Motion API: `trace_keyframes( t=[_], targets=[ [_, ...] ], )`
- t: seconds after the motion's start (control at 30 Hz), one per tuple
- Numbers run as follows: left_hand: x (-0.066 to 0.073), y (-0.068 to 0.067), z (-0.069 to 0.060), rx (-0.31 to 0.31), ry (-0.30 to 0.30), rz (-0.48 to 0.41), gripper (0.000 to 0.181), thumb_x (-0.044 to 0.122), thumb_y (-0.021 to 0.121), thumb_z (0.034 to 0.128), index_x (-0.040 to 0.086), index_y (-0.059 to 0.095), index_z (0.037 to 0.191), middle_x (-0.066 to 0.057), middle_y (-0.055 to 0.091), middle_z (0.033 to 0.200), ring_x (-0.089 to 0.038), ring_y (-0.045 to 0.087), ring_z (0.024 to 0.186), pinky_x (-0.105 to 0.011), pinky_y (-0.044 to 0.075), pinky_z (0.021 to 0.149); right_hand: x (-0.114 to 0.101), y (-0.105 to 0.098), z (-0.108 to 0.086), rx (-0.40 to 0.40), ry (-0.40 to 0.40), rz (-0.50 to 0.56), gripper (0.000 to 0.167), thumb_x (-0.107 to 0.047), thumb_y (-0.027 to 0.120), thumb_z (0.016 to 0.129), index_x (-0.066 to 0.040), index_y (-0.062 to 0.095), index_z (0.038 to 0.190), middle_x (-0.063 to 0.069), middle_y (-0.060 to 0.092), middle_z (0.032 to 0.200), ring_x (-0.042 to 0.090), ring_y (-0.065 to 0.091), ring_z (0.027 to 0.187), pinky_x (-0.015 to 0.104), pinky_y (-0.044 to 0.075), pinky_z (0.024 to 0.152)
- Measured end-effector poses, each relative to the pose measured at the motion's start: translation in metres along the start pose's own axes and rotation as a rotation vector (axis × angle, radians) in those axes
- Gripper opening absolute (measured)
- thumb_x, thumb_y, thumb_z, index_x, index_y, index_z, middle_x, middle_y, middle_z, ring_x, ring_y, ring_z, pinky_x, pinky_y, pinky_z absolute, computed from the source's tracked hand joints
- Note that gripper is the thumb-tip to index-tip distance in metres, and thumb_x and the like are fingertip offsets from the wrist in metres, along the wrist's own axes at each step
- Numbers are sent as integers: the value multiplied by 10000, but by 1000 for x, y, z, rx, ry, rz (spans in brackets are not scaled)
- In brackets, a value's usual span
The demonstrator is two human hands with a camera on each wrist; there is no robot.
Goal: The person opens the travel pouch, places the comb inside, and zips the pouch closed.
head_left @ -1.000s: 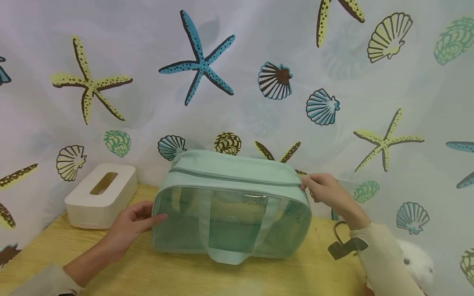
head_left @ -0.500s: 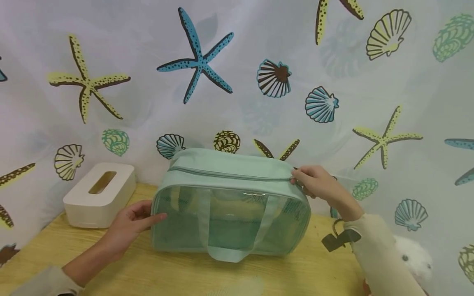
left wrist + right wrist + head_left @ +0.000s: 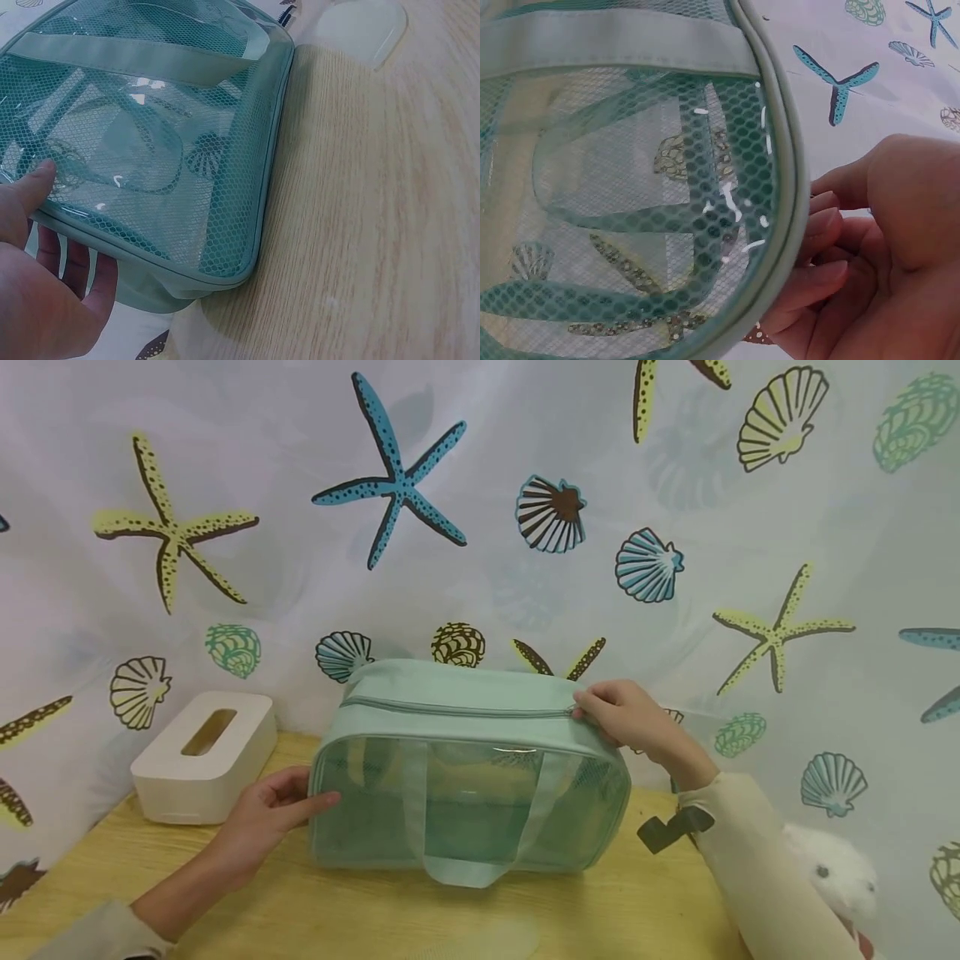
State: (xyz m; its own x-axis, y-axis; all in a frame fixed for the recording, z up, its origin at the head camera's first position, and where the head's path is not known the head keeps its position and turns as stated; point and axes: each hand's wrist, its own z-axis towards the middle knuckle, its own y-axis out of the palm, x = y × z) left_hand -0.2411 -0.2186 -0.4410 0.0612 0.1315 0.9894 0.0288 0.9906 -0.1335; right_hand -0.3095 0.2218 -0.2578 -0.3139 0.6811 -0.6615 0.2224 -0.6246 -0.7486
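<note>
A mint-green toiletry bag with see-through mesh panels stands on the wooden table, its looped front handle hanging down. Along its top runs a zipper. My left hand grips the bag's left end; in the left wrist view the thumb lies on the front panel and the fingers are behind the rim. At the right end of the top, my right hand pinches the zipper pull, mostly hidden by the fingertips. The right wrist view shows the curled fingers beyond the bag's rim.
A white tissue box stands left of the bag. On the right, a white plush toy sits partly behind my sleeve. A pale translucent flat item lies at the front edge. A sea-patterned curtain hangs close behind.
My right hand has moved left along the top of the bag with the zipper pull, away from the right corner. The left hand keeps its grip on the left end.
</note>
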Motion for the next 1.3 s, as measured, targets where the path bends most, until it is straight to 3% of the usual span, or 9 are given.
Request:
trace_keyframes(
  t=[0.17,0.37,0.67,1.3],
  targets=[
    [3,1,-1,-5,0,-5,328,314,762,950,189,679,1242,168,690,1043,-24,654,1000,-226,572,873,-8,-1,1,-33,4,-15,394,-322,435,1115,-24,685,1049,-33,401,527,131,345,479,300,355,509],
    [4,1,-2,-5,5,-12,324,303,761,952,182,681,1242,170,693,1038,-22,659,993,-231,577,869,-12,2,6,-13,-13,-71,379,-316,453,1110,-61,724,1037,-18,434,501,142,385,474,350,460,638],
    [2,-1,1,-4,5,-5,287,310,757,955,212,693,1217,182,696,1031,-17,658,987,-232,576,858,-21,9,12,-33,-15,9,377,-282,473,1100,-25,742,1043,-46,393,449,121,336,418,285,352,479],
    [0,3,-9,2,4,-4,332,319,754,956,195,688,1256,181,700,1035,-28,673,987,-241,583,861,-41,25,20,-92,-12,69,361,-262,483,1096,-25,752,1053,-66,368,434,114,277,396,278,308,457]
  ],
)
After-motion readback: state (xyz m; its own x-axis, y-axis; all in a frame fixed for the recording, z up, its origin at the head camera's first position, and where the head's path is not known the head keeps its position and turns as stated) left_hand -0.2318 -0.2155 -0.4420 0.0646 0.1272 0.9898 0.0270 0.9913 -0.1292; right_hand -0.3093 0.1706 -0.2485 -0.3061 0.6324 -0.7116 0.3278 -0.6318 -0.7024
